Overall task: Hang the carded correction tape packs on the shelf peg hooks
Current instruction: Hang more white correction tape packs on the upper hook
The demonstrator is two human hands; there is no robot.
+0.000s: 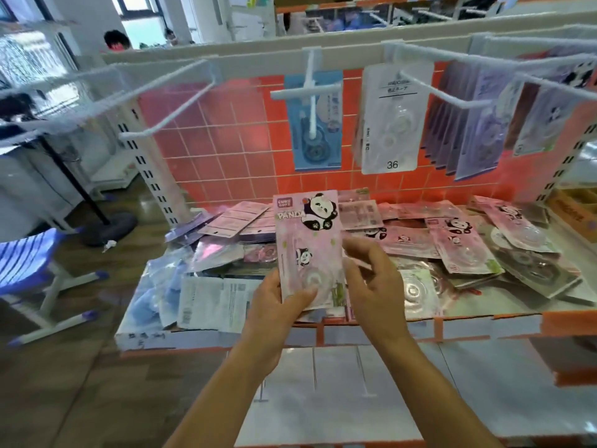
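Left hand (274,299) pinches a pink panda pack (308,240) upright by its lower edge; right hand (371,279), fingers loosely spread, flanks it. Peg hooks (452,98) above, loose packs (452,240) beyond.

Pink pack (308,247): black-and-white pandas, green flecks, a white "PANDA" across it. Orange panel (226,137), gridded in pale lines. White hooks (168,114), and on them a blue pack (315,124), a white pack (392,124) with a black 36, and purple packs (465,124). More pink and panda print in the pile (452,240). Blue-and-white striped stool (22,257).
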